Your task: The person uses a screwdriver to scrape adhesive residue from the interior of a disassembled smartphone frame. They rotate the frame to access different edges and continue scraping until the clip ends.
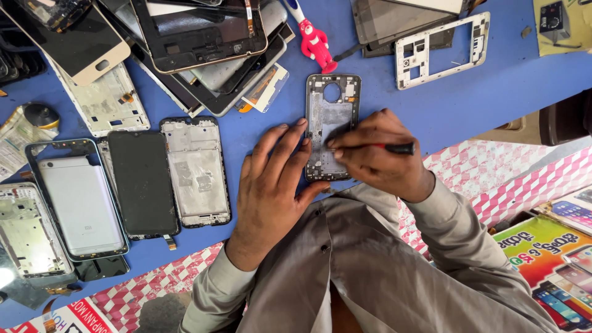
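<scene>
A grey phone frame point(331, 102) with a round camera hole lies on the blue table point(481, 92) in front of me. My left hand point(271, 185) rests flat beside it, fingertips touching its left edge. My right hand point(376, 154) covers the frame's lower right and grips a thin tool with a red and black handle point(398, 148), its tip on the frame's inside.
Stacked phone screens and frames point(197, 43) fill the far left. A row of phone bodies and back covers point(142, 179) lies at the left. A red toothbrush point(316, 40) and a white frame point(441, 49) lie beyond. Printed posters point(549, 259) hang below the table edge.
</scene>
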